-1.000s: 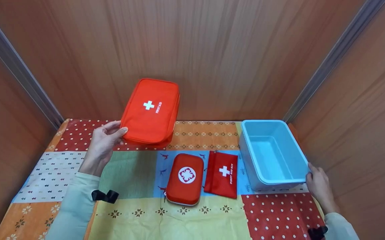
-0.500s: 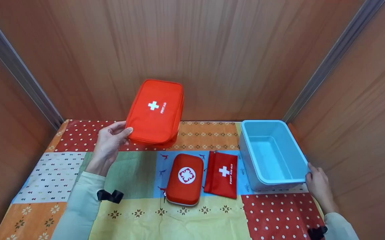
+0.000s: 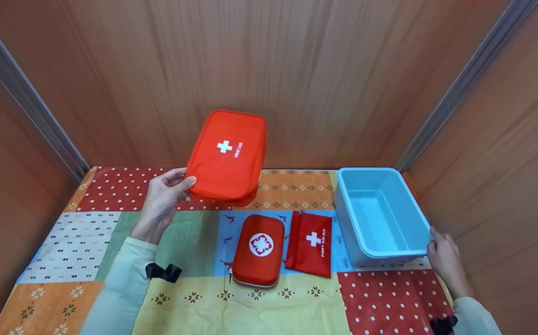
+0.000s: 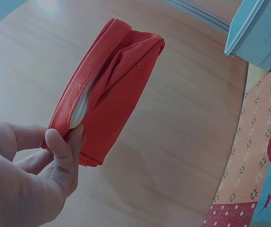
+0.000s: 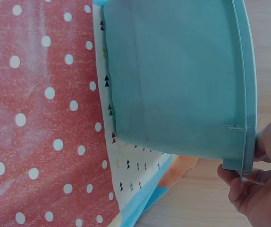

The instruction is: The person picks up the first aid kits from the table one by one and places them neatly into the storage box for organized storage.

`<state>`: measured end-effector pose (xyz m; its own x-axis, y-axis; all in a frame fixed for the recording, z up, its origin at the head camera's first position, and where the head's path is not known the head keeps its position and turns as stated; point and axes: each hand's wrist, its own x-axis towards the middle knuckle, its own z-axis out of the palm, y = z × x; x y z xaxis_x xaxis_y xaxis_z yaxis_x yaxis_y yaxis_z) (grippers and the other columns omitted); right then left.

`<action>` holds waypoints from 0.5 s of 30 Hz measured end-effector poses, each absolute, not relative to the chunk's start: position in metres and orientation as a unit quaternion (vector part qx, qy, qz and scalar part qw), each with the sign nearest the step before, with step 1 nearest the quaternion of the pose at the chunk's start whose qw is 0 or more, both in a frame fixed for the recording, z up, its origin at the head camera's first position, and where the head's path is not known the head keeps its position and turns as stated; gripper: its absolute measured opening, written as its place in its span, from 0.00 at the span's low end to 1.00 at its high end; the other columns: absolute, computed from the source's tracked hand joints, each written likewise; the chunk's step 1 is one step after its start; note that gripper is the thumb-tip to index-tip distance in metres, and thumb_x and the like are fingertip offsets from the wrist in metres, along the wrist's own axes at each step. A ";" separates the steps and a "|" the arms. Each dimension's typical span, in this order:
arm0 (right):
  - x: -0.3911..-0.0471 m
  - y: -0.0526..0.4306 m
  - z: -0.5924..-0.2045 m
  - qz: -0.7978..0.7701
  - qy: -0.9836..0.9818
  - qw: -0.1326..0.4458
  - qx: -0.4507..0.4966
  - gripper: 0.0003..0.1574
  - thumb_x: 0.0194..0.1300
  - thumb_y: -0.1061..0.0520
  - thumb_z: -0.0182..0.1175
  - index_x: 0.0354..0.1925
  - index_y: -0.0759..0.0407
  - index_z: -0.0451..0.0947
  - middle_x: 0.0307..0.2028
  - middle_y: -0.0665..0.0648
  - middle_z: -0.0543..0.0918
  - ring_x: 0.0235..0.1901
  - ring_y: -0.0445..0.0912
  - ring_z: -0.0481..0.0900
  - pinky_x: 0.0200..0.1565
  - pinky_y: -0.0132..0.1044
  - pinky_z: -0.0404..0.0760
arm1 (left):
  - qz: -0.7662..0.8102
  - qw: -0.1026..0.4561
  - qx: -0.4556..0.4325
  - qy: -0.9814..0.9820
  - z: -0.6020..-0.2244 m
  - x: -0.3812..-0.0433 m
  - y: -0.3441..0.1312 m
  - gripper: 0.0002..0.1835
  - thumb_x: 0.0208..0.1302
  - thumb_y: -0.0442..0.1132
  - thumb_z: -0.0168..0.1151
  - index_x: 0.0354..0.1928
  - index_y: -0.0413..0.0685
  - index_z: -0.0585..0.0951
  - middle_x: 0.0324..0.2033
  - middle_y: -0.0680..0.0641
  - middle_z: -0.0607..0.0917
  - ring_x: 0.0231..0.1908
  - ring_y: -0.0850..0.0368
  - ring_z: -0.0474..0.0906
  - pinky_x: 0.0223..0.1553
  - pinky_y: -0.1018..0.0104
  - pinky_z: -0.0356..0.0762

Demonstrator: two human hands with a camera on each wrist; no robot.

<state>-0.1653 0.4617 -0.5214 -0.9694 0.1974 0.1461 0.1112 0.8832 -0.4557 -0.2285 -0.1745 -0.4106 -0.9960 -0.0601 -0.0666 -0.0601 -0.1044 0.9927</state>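
Note:
My left hand (image 3: 164, 197) pinches a red fabric first aid bag (image 3: 227, 160) by its near left corner, holding it tilted above the table. In the left wrist view, thumb and fingers grip the edge of the bag (image 4: 121, 99), and a white strip shows in its side opening. My right hand (image 3: 446, 260) grips the rim of a light blue plastic bin (image 3: 350, 223) at its right near side. Fingers curl under that rim in the right wrist view, where the bin's outer wall (image 5: 187, 80) shows. Nothing is visible inside the bin.
A red hard-shell zip case (image 3: 259, 265) with a white round emblem lies mid-table. Beside it is a flat red first aid pouch (image 3: 313, 260), just left of the bin. A patchwork-print cloth (image 3: 185, 311) covers the table. Wooden panels (image 3: 273, 83) enclose the back and sides.
My left hand has carried the red first aid bag steadily to the right at about the same height. The right hand, bin, case and pouch have stayed in place.

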 end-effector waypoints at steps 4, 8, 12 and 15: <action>-0.165 0.462 -0.522 0.229 -0.966 0.090 -0.081 0.32 0.74 0.61 0.45 0.70 0.76 0.55 0.51 0.77 0.69 0.46 0.71 0.73 0.51 0.66 0.77 | -0.740 0.000 0.045 -0.671 -0.412 -0.229 -0.169 0.30 0.64 0.45 0.65 0.65 0.39 0.72 0.41 0.55 0.85 0.32 0.59 0.82 0.37 0.72 0.82; -0.166 0.463 -0.522 0.231 -0.966 0.082 -0.085 0.32 0.74 0.61 0.45 0.70 0.76 0.54 0.52 0.78 0.68 0.47 0.71 0.72 0.51 0.66 0.76 | -0.745 -0.002 0.043 -0.666 -0.412 -0.232 -0.161 0.28 0.65 0.43 0.65 0.64 0.39 0.72 0.42 0.54 0.86 0.33 0.59 0.83 0.35 0.72 0.82; -0.168 0.464 -0.523 0.224 -0.967 0.094 -0.082 0.31 0.72 0.63 0.45 0.68 0.78 0.56 0.51 0.79 0.69 0.46 0.71 0.73 0.50 0.67 0.77 | -0.752 -0.003 0.036 -0.658 -0.412 -0.235 -0.154 0.26 0.66 0.40 0.63 0.63 0.37 0.73 0.40 0.53 0.86 0.33 0.59 0.83 0.32 0.72 0.82; -0.167 0.463 -0.523 0.224 -0.967 0.093 -0.084 0.31 0.72 0.63 0.45 0.69 0.77 0.56 0.51 0.78 0.69 0.46 0.71 0.74 0.50 0.66 0.77 | -0.756 -0.004 0.029 -0.654 -0.413 -0.236 -0.150 0.24 0.67 0.38 0.62 0.62 0.36 0.73 0.39 0.52 0.86 0.31 0.59 0.82 0.31 0.71 0.81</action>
